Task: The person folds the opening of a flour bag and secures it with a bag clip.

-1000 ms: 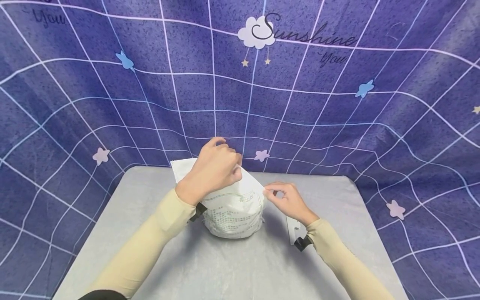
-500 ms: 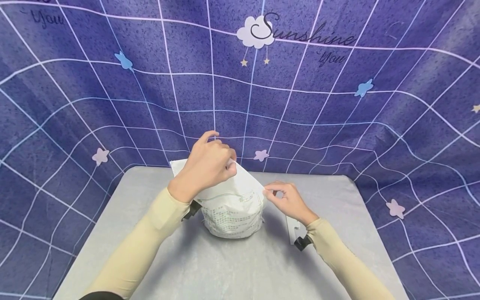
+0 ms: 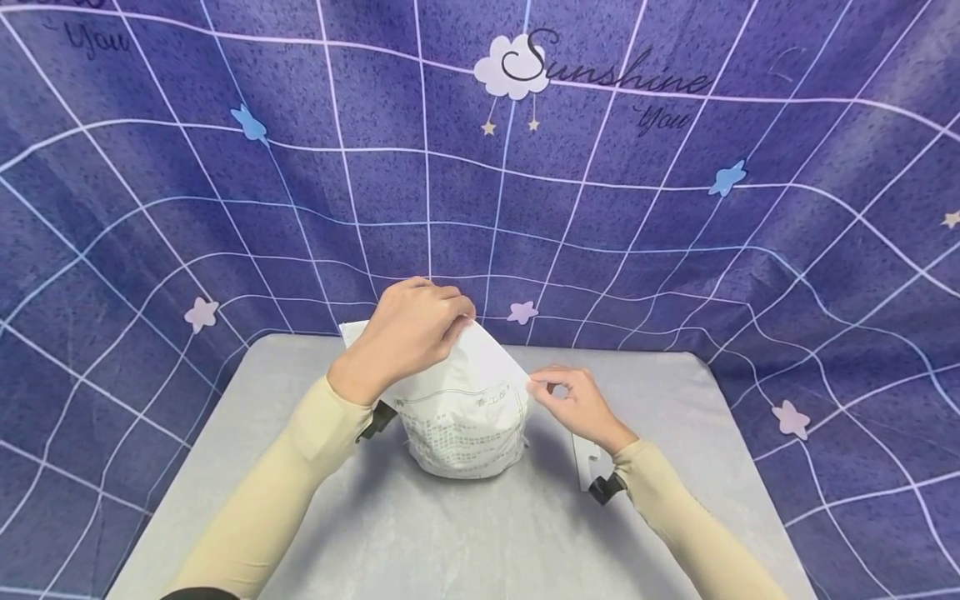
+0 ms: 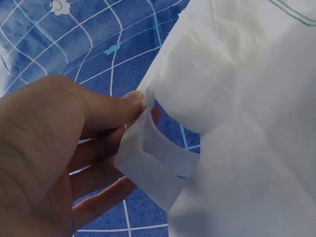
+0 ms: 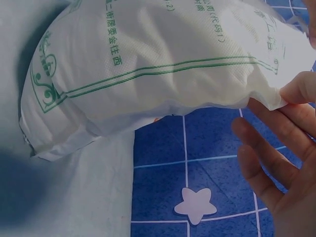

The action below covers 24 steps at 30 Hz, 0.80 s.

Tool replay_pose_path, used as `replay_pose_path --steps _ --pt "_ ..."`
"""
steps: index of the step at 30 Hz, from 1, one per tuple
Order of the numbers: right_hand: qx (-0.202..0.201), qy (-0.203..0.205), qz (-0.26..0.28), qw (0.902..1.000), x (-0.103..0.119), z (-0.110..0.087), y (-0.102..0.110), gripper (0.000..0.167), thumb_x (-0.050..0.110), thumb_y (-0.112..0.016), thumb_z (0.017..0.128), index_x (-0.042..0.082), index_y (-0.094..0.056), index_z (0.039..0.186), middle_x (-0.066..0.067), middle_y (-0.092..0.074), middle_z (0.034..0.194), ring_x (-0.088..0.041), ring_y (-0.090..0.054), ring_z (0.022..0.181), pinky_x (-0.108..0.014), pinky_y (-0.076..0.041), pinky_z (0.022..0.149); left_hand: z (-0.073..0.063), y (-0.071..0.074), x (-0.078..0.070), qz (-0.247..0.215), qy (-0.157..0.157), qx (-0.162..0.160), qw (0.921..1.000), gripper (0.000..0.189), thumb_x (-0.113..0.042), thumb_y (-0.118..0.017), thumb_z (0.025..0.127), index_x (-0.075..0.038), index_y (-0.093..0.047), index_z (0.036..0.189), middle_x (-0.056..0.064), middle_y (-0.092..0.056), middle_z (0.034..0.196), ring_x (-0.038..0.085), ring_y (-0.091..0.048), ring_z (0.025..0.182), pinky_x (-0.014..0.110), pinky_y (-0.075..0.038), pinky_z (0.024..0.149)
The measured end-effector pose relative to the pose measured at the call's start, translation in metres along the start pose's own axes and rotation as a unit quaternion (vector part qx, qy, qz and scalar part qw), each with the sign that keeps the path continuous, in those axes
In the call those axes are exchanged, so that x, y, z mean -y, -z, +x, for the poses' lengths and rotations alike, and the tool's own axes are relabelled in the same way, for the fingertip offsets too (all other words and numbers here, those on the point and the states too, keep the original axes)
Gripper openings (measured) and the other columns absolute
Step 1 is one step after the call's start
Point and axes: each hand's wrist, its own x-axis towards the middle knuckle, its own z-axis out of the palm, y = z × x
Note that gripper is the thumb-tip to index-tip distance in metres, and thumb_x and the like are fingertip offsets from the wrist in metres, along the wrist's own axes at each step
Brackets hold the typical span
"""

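Observation:
A white bag (image 3: pixel 465 433) with green printed lettering stands upright on the table, its lower part bulging. My left hand (image 3: pixel 408 337) pinches its raised top edge between thumb and forefinger. In the left wrist view, that hand (image 4: pixel 64 143) grips beside a rounded cut-out hole, with a folded white flap (image 4: pixel 153 158) next to the fingers. My right hand (image 3: pixel 577 404) pinches the bag's right edge, lower down. Thumb and forefinger hold the edge in the right wrist view too, where the remaining fingers (image 5: pixel 261 177) are spread loosely below. The bag's inside is hidden.
A flat white piece (image 3: pixel 587 458) with a notched edge lies on the grey cloth-covered table (image 3: pixel 465 542), partly under the right wrist. Behind and around the table hangs a purple-blue curtain (image 3: pixel 375 183) with grid lines and stars.
My left hand has shifted slightly left. Its raised forefinger has come down, and the fingers have closed on the bag's top edge. The right hand stays where it was.

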Motion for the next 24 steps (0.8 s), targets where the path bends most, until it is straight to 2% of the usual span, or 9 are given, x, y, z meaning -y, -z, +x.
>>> replay_pose_path --steps 3,5,15,24 --pt "-0.002 -0.001 0.001 1.0 0.0003 0.0002 0.0005 0.014 0.009 -0.075 0.098 0.005 -0.084 0.108 -0.007 -0.081 0.105 -0.011 -0.069 0.082 -0.027 -0.059 0.071 0.0003 -0.0012 -0.0002 -0.009 0.003 -0.006 0.9999 0.009 -0.011 -0.078 0.095 -0.017 -0.083 0.098 -0.005 -0.078 0.091 0.023 -0.074 0.077 0.038 -0.057 0.076" --pt "-0.003 -0.001 0.001 1.0 0.0004 0.0002 0.0006 0.014 0.008 -0.075 0.098 0.005 -0.084 0.108 -0.006 -0.081 0.104 -0.011 -0.068 0.082 -0.027 -0.059 0.071 0.0002 -0.0021 -0.0001 -0.017 0.0 -0.01 0.9998 0.009 -0.011 -0.078 0.096 -0.016 -0.083 0.099 -0.004 -0.078 0.091 0.024 -0.074 0.076 0.037 -0.057 0.073" --pt "-0.007 -0.004 0.009 0.9999 0.0002 -0.0026 -0.0003 0.014 0.007 -0.074 0.098 0.008 -0.085 0.108 -0.006 -0.081 0.108 -0.014 -0.073 0.09 -0.028 -0.06 0.074 -0.0026 -0.0047 0.0002 -0.042 -0.026 -0.029 0.9984 0.01 -0.011 -0.077 0.098 -0.014 -0.083 0.104 -0.003 -0.079 0.098 0.02 -0.075 0.085 0.035 -0.058 0.072" --pt "-0.012 -0.012 0.011 0.9998 0.0004 -0.0037 -0.0006 0.015 0.01 -0.073 0.1 0.007 -0.084 0.11 -0.005 -0.081 0.11 -0.014 -0.074 0.094 -0.034 -0.061 0.082 -0.0023 -0.0039 -0.0002 -0.05 -0.032 -0.027 0.9978 0.01 -0.01 -0.076 0.099 -0.014 -0.083 0.105 -0.002 -0.077 0.095 0.021 -0.075 0.082 0.036 -0.061 0.069"
